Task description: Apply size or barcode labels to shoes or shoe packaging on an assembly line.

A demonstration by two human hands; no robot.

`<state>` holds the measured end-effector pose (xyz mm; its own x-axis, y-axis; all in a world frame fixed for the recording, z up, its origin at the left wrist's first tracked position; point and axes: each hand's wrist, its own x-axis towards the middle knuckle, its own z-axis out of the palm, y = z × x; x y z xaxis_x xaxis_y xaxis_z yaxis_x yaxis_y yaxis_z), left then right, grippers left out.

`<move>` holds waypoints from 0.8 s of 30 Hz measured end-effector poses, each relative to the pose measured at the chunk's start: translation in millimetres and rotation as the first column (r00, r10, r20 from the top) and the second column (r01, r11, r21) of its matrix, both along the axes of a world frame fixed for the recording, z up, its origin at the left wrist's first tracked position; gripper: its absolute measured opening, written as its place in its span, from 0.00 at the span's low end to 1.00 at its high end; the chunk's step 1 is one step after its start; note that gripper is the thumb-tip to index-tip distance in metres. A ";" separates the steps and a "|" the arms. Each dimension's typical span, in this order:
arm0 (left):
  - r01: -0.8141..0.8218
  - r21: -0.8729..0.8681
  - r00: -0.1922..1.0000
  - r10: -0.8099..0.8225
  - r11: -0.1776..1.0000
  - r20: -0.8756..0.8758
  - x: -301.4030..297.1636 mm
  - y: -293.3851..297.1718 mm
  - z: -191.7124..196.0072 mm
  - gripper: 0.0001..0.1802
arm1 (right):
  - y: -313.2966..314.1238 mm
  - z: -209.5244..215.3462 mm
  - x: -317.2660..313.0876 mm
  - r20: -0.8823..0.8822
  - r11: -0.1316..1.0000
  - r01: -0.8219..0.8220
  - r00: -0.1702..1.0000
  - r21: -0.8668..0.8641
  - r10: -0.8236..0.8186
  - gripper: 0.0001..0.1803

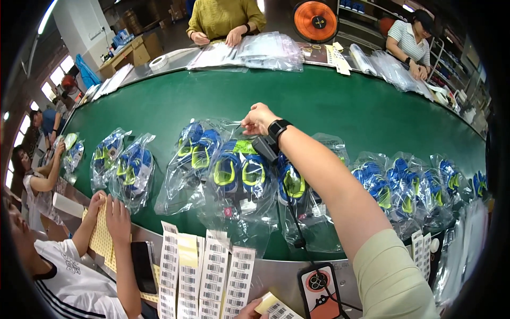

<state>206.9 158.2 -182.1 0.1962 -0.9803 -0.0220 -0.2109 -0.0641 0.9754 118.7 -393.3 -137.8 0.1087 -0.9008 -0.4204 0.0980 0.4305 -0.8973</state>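
Note:
My right hand (258, 119) reaches across the green belt. Its fingers are closed at the upper edge of a clear plastic bag (241, 204), which holds a pair of blue sneakers (227, 171) with lime-green lining. A small pink sticker (228, 212) is on that bag. My wrist wears a black band (278, 129) with a dark box and a cable running down from it. At the lower edge my left hand (252, 310), partly cut off, grips a sheet of barcode labels (277, 308). More barcode label strips (210, 274) lie beside it on the metal edge.
Several bagged sneaker pairs (406, 186) line the green belt (265, 95). A phone in a patterned case (320, 290) and a black phone (143, 267) lie on the near edge. A person at left handles yellow sticker sheets (103, 234). Others work across the belt beside stacked plastic bags (268, 51).

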 end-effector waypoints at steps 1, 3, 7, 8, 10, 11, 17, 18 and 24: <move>0.002 0.039 1.000 -0.002 0.999 -0.002 -8.3 7.3 18.6 0.21 | -4.2 2.8 -18.8 -0.014 0.999 -0.048 0.999 -0.009 0.048 0.40; -0.081 0.130 0.997 0.079 0.988 0.024 -19.0 -22.8 80.4 0.21 | 16.1 28.2 -25.7 -0.484 0.942 -0.168 0.875 -0.291 0.007 0.53; -0.015 0.203 0.981 0.053 0.979 -0.186 -13.4 -21.5 74.9 0.23 | 76.7 62.4 -78.8 -0.794 0.612 -0.607 0.605 -0.506 -0.057 0.27; -0.060 0.160 0.980 0.089 0.985 -0.180 -14.8 -21.7 75.5 0.22 | 98.6 73.4 -88.0 -0.806 0.544 -0.665 0.591 -0.512 -0.037 0.23; -0.081 0.150 0.981 0.106 0.985 -0.164 -15.1 -24.5 79.5 0.20 | 144.1 86.9 -104.6 -0.856 0.489 -0.768 0.511 -0.414 0.077 0.18; -0.062 0.160 0.985 0.087 0.985 -0.152 -14.7 -25.6 78.9 0.21 | 163.7 83.7 -113.4 -0.908 0.433 -0.838 0.409 -0.332 0.095 0.18; -0.049 0.112 0.977 0.071 0.993 -0.201 -18.8 -27.6 78.5 0.20 | 229.6 52.8 -117.7 -0.918 0.179 -0.936 0.236 -0.303 -0.319 0.22; -0.080 0.122 0.971 0.105 0.989 -0.214 -19.1 -30.5 77.6 0.21 | 231.3 54.7 -119.6 -0.916 0.193 -0.932 0.232 -0.305 -0.327 0.22; -0.123 0.210 0.892 0.200 0.970 -0.406 -14.9 -39.1 87.6 0.24 | 228.4 53.8 -163.1 -0.879 0.341 -0.921 0.005 -0.190 -0.476 0.18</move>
